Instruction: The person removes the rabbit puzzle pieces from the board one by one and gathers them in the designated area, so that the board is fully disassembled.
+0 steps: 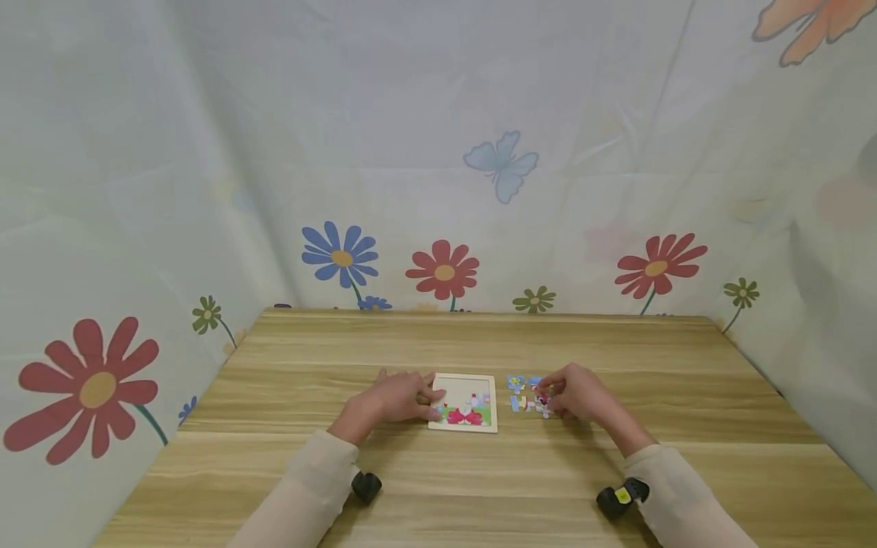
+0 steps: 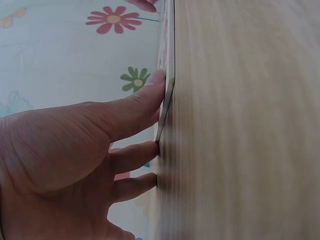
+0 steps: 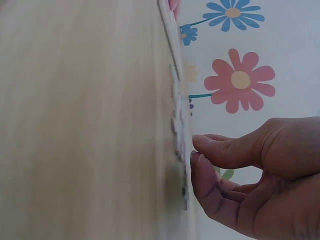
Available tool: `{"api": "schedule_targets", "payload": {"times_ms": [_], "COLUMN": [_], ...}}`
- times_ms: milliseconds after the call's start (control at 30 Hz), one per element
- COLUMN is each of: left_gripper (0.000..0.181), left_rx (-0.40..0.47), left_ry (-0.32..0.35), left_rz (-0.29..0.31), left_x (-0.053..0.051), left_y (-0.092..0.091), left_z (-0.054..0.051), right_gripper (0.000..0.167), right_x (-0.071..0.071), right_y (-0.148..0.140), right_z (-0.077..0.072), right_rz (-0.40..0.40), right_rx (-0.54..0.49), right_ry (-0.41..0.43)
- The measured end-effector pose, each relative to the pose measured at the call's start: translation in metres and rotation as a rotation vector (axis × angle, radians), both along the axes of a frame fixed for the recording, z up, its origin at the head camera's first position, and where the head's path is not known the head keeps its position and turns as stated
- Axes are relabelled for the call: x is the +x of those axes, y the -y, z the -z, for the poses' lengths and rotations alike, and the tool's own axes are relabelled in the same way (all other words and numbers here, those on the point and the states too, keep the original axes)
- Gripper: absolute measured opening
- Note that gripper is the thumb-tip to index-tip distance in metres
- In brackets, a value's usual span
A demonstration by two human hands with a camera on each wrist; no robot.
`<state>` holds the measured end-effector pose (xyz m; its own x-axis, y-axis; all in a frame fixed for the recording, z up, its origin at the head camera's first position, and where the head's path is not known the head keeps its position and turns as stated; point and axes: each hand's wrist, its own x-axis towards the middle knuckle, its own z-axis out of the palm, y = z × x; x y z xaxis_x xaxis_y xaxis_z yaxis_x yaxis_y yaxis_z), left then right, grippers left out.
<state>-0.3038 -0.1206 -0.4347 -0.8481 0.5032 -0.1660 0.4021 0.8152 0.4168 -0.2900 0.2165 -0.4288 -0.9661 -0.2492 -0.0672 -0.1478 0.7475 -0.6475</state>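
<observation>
No text, brand or number can be read in any of the three views. The nearest thing to a label is a yellow patch point(image 1: 623, 496) on the black wrist device point(image 1: 607, 503) beside the right sleeve point(image 1: 685, 498); any mark it carries is too small to make out. The print on the puzzle tray point(image 1: 462, 387) and the loose jigsaw pieces point(image 1: 518, 403) shows as coloured pictures without legible lettering, and the backdrop cloth point(image 1: 411, 99) bears flowers and butterflies, no readable words.

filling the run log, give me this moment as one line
left hand: touching puzzle frame; right hand: at loose pieces, hold unclear; frame: partly filled
</observation>
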Motion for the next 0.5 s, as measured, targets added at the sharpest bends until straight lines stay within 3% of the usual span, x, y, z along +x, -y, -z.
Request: {"api": "schedule_targets", "payload": {"times_ms": [200, 400, 500], "left_gripper": [0.053, 0.053, 0.053], "left_rx": [-0.001, 0.007, -0.001], "left_ry": [0.001, -0.002, -0.008], "left_rz": [-0.017, 0.007, 0.021], "left_x": [0.001, 0.001, 0.001], "left_y": [0.002, 0.001, -0.001], "left_z": [-0.003, -0.004, -0.004], "right_gripper": [0.026, 0.030, 0.030], "right_x": [0.001, 0.002, 0.000], "right_y": [0.016, 0.046, 0.062], "right_z": [-0.014, -0.023, -0.024], "right_rz": [-0.079, -0.104, -0.106], "right_rx": [0.025, -0.081, -0.080], "right_ry": [-0.099, -0.038, -0.024]}}
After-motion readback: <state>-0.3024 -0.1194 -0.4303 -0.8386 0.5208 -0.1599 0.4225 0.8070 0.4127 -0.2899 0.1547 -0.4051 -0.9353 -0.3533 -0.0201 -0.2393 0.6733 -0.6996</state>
